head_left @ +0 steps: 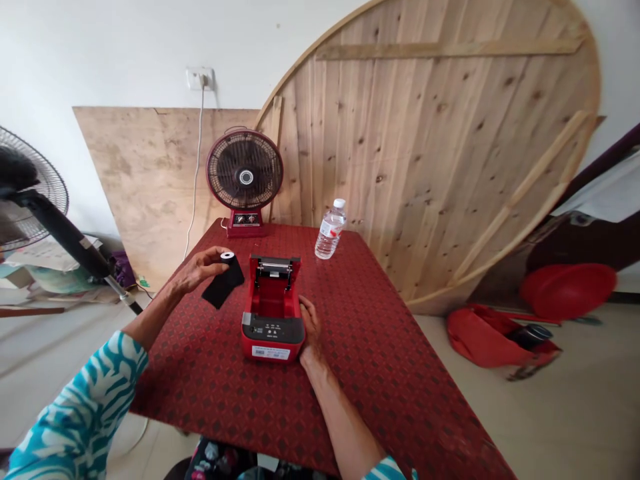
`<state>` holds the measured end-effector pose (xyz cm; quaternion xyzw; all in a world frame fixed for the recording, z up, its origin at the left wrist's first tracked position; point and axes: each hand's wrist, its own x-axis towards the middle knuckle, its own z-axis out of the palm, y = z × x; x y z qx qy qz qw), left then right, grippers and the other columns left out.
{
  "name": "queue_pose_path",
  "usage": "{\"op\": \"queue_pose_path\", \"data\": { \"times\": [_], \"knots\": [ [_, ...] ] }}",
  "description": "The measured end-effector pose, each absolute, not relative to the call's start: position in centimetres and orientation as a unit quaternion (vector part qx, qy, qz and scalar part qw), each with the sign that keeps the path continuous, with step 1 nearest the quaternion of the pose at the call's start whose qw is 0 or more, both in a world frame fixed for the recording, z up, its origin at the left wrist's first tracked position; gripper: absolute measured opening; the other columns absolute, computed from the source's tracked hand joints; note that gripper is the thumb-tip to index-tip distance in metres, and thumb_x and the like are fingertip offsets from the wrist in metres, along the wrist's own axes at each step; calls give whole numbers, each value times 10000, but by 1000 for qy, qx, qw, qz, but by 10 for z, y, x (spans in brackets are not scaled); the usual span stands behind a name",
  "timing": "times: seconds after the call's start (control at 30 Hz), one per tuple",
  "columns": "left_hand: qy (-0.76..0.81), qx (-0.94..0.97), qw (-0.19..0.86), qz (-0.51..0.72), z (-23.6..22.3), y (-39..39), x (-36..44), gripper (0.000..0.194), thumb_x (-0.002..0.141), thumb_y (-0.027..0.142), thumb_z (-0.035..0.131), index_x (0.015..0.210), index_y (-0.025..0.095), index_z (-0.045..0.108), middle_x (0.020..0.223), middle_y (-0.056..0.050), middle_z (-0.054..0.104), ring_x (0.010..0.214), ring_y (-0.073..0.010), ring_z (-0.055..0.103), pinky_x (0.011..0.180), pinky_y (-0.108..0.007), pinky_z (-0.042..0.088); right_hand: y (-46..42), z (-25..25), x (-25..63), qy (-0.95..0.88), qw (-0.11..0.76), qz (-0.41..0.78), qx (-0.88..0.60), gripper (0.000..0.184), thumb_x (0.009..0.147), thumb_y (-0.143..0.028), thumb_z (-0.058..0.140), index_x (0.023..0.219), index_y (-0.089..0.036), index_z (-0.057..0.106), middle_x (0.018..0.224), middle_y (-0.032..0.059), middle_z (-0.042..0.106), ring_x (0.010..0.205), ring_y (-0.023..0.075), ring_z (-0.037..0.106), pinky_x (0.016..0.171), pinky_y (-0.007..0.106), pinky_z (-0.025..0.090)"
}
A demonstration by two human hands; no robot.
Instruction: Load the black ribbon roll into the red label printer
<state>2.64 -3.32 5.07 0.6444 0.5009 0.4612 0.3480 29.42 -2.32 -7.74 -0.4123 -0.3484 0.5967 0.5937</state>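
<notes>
A red and black label printer [273,328] stands on the red patterned table, its lid raised at the far side and its red inner bay showing. My right hand [311,327] lies along the printer's right side, fingers curved round it and thumb side partly hidden. Left of the printer, my left hand [205,268] pinches a small roll [228,259] with a white core. From this roll a black strip [219,288] hangs down above the tabletop. The roll is apart from the printer.
On the table [370,373] a clear water bottle [330,230] stands at the back right, and a red desk fan [245,180] at the back left. A round wooden board [400,147] leans on the wall. At far left is a standing fan [75,233]; a red bag [480,333] lies right.
</notes>
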Motion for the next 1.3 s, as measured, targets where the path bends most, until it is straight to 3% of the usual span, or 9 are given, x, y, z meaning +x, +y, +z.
{"op": "queue_pose_path", "data": {
  "times": [0.13,0.37,0.53,0.63,0.77,0.9,1.0,1.1,1.3],
  "knots": [
    [467,712,380,360,66,-49,63,413,777,380,658,1124,156,638,991,-80,730,862,-211,683,768,-313,523,-23,-78,294,-354,596,596,-405,465,706,-550,651,1052,-240,658,983,27,722,822,198,639,693,303,475],
    [549,830,83,50,70,-37,130,334,802,322,680,1129,252,681,1118,-49,720,1033,-245,662,852,-304,497,-21,-82,293,-391,605,568,-397,447,734,-543,608,1048,-232,673,970,36,730,928,229,645,760,335,488],
    [582,806,15,-106,62,-28,161,285,818,282,653,1089,214,709,1064,-134,726,1026,-318,667,825,-381,518,-20,-79,292,-372,609,576,-398,418,721,-503,616,1026,-223,670,1055,45,710,994,238,629,799,345,484],
    [574,810,28,-117,55,-20,168,229,786,210,667,1001,176,737,1004,-157,733,1002,-326,674,810,-382,521,-21,-76,292,-369,606,587,-391,410,711,-484,627,1024,-222,664,1063,43,705,1017,241,621,835,354,478],
    [548,828,63,-103,57,-15,156,229,819,269,644,1030,242,730,1032,-79,742,1016,-273,675,819,-326,518,-22,-75,292,-370,604,592,-384,401,721,-470,635,1034,-222,659,1054,39,707,1015,235,620,870,359,468],
    [516,835,175,83,65,-36,126,316,909,382,525,1144,243,684,1124,-40,723,982,-199,684,845,-265,503,-23,-75,293,-378,608,587,-379,388,732,-476,619,1027,-229,668,1014,28,714,952,216,630,824,340,472],
    [493,812,257,175,66,-61,107,360,849,445,601,1114,222,701,1084,-53,736,947,-213,690,840,-291,511,-23,-73,292,-369,603,593,-386,395,727,-498,616,1024,-242,665,987,19,719,899,207,633,768,324,472],
    [482,814,258,194,59,-77,101,342,788,392,678,1089,235,712,1069,-46,739,948,-215,683,845,-296,504,-24,-72,292,-361,604,592,-392,410,720,-511,621,1026,-241,659,1007,23,717,910,212,627,749,316,467],
    [512,800,232,210,49,-72,112,244,890,321,523,936,215,738,886,-5,755,774,-164,681,724,-242,487,-22,-77,293,-379,596,587,-396,427,727,-521,609,1049,-244,659,1059,28,707,939,209,617,766,315,460]
  ]
}}
